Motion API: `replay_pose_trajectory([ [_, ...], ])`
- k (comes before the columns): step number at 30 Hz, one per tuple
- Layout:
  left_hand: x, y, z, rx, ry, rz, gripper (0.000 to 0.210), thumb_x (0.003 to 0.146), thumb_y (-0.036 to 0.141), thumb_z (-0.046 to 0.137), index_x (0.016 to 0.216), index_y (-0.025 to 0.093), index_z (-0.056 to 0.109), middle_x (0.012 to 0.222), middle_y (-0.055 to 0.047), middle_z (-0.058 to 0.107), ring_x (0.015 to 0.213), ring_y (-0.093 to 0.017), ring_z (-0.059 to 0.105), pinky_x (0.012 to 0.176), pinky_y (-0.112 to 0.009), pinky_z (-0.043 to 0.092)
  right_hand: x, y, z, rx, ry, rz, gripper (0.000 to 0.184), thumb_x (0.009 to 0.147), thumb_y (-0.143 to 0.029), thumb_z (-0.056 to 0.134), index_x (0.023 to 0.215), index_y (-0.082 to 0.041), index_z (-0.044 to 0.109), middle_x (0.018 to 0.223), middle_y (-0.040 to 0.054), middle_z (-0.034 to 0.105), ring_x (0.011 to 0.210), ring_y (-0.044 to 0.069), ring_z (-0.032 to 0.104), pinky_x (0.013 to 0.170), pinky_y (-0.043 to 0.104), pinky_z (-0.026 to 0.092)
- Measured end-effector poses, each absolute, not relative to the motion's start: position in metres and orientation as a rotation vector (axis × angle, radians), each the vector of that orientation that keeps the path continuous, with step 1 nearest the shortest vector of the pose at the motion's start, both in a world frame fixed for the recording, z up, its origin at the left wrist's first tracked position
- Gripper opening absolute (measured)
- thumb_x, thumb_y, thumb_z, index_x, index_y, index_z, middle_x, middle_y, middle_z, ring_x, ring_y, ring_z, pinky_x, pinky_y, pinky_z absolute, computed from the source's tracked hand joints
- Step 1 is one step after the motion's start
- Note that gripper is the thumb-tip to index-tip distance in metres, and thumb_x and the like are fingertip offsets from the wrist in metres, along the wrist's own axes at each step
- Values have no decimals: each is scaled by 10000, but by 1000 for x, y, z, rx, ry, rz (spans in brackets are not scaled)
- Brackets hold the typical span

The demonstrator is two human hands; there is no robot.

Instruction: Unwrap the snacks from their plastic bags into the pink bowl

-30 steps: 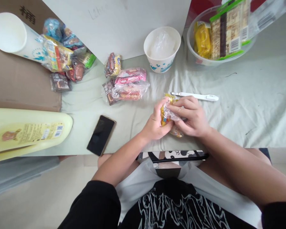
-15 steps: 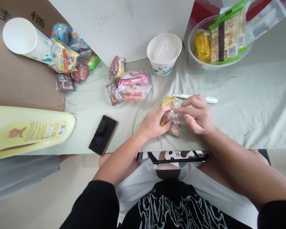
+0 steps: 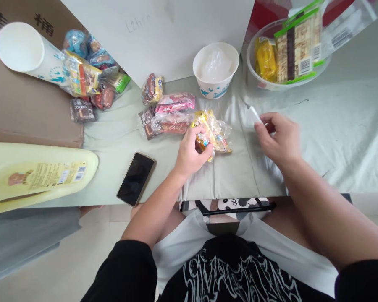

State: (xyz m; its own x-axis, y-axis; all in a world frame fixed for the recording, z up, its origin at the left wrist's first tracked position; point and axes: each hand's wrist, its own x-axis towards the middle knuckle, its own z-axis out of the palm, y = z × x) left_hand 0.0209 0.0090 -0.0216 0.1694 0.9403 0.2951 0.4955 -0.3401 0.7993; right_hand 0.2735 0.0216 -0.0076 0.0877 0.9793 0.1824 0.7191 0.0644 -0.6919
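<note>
My left hand (image 3: 193, 151) is closed on a yellow and clear plastic snack packet (image 3: 219, 134), thumb and fingers around its left side. The packet lies beside a group of wrapped snacks, among them a pink wafer pack (image 3: 174, 102), a clear-wrapped biscuit pack (image 3: 173, 123) and a dark cocoa packet (image 3: 148, 126). To the right, my right hand (image 3: 280, 136) pinches a slim white-handled knife (image 3: 254, 113) above the cloth, its thin tip pointing up and left, away from me. The fingers hide the rear of the handle.
A paper tub (image 3: 216, 86) with clear plastic inside stands behind the packet. At the back right sits a clear bowl (image 3: 250, 69) of snacks. A phone (image 3: 136, 179), a yellow bottle (image 3: 56, 174), a tipped paper cup (image 3: 45, 61) and more packets are on the left.
My right hand has left the packet and picked the knife up off the cloth, moving right. My left hand has shifted the packet up and left, towards the other snacks.
</note>
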Motion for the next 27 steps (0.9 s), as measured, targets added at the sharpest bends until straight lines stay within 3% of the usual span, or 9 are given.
replay_pose_trajectory([
  [4, 20, 10, -21, 1925, 1313, 1099, 305, 813, 150, 665, 1065, 241, 520, 1016, -2, 633, 767, -101, 581, 627, -211, 471, 255, 13, 1, -1440, -1447, 1030, 286, 940, -474, 522, 865, -221, 631, 617, -9, 564, 475, 135, 486, 479, 290, 388],
  [7, 21, 11, -19, 2003, 1281, 1143, 263, 807, 124, 666, 1006, 234, 534, 955, 9, 629, 732, -99, 572, 617, -208, 467, 246, 6, 5, -1338, -1527, 1259, 305, 923, -491, 558, 837, -211, 646, 604, -10, 590, 453, 125, 504, 455, 278, 389],
  [19, 27, 8, -21, 2252, 1265, 1227, 253, 806, 120, 662, 984, 238, 526, 900, 9, 596, 757, -122, 595, 658, -235, 494, 241, 3, 14, -1394, -1518, 1348, 253, 911, -450, 573, 834, -213, 618, 605, -9, 606, 486, 131, 537, 493, 278, 423],
  [27, 21, 11, -34, 1988, 1324, 1487, 273, 878, 250, 700, 1075, 251, 511, 959, 7, 600, 832, -127, 623, 714, -264, 519, 242, 2, 15, -1363, -1716, 1484, 265, 901, -438, 552, 905, -187, 638, 591, -8, 604, 513, 141, 563, 509, 270, 418],
])
